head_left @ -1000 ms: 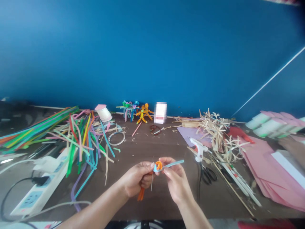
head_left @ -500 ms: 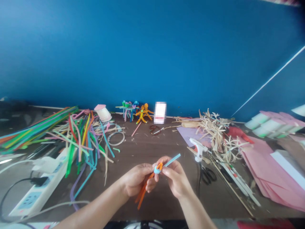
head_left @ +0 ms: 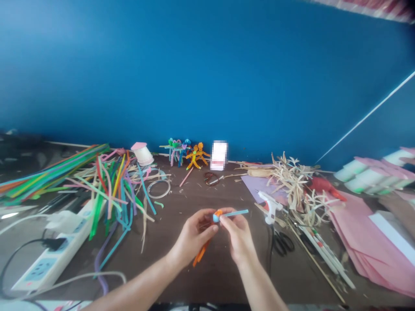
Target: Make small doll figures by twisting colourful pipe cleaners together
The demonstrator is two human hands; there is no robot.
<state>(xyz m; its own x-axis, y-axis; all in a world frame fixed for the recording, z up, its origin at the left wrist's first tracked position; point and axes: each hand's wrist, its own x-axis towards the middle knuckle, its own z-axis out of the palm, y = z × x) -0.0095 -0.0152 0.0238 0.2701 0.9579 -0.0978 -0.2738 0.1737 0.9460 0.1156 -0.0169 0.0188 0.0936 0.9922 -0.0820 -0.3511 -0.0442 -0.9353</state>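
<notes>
Over the front middle of the table my two hands meet around a small piece of pipe cleaner work. My left hand (head_left: 194,235) is closed on a bent orange pipe cleaner (head_left: 202,252), whose two legs hang down below the palm. A light blue pipe cleaner (head_left: 236,213) is wound around the orange loop at the top, and its straight free end points right. The thumb and fingers of my right hand (head_left: 238,235) pinch the blue one close to the wrap. Fingers partly hide the wound part.
Colourful pipe cleaners (head_left: 119,185) and a power strip (head_left: 48,259) lie left. Small pipe cleaner figures (head_left: 194,157) stand at the back beside a paper cup (head_left: 142,154). To the right are a glue gun (head_left: 270,207), black scissors (head_left: 282,242), dried husk strips (head_left: 295,181) and pink sheets (head_left: 363,237).
Both hands have risen slightly and turned, and the left fingers now reach up behind the wrap. The blue free end has swung down from a slant to nearly level.
</notes>
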